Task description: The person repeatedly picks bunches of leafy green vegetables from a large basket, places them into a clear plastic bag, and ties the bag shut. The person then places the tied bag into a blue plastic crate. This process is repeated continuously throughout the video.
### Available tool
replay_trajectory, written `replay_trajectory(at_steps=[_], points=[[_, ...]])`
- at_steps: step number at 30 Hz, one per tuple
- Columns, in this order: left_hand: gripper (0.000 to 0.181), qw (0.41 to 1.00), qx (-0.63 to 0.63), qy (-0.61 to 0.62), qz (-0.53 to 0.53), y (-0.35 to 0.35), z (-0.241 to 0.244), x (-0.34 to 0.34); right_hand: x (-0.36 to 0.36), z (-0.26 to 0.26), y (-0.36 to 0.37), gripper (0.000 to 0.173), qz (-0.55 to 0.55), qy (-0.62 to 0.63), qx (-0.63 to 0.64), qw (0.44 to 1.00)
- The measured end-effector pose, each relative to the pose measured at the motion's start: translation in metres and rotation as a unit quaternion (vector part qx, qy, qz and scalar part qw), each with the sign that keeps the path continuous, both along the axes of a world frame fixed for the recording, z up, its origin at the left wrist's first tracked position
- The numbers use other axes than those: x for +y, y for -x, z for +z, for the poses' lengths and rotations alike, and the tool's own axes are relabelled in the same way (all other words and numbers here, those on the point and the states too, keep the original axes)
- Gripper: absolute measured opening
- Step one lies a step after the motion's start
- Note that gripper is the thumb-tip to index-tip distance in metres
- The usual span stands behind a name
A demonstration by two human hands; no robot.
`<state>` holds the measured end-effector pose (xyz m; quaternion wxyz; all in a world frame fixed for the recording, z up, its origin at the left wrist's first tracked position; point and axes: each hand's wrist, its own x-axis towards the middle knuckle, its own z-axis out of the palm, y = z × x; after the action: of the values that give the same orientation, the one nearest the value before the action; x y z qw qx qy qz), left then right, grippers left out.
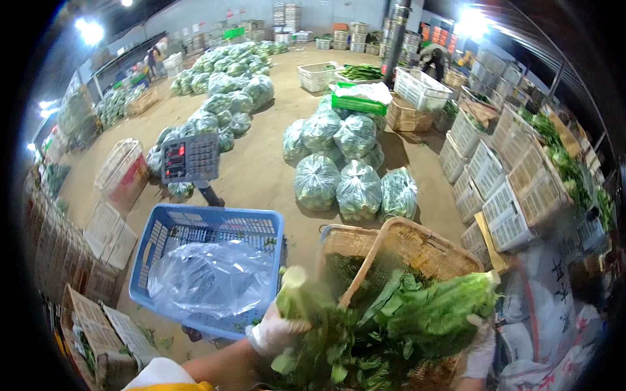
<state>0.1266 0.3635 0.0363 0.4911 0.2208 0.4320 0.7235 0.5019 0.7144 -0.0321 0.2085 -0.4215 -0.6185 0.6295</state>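
Note:
My left hand, in a white glove, grips a leafy green vegetable with a pale cut stem end pointing up. My right hand, gloved too, is closed on a head of leafy greens over the right side of a tan plastic basket. Greens lie below both hands and partly hide them. On the left, a blue plastic crate holds a clear plastic bag and leaf scraps. Behind that crate stands a scale's display and keypad on a post, with red digits lit.
Bagged greens are piled ahead, with a green crate on top. Stacked white crates line the right side, near white woven sacks. Crates also stand at left. A person bends at the back right.

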Motion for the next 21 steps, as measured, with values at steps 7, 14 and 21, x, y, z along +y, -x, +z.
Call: replay_trajectory(at_steps=[7, 14, 21], points=[[0.058, 0.992, 0.063, -0.015, 0.112, -0.006, -0.039, 0.035, -0.164, 0.175, 0.207, 0.079, 0.299, -0.162, -0.077, 0.937], [0.047, 0.920, -0.384, -0.083, -0.019, -0.013, -0.055, -0.021, -0.223, 0.118, 0.230, 0.138, 0.322, -0.010, 0.153, 0.934], [0.047, 0.988, 0.126, -0.048, 0.080, 0.016, -0.019, -0.055, -0.269, 0.055, 0.266, 0.105, 0.416, 0.136, 0.141, 0.888]])
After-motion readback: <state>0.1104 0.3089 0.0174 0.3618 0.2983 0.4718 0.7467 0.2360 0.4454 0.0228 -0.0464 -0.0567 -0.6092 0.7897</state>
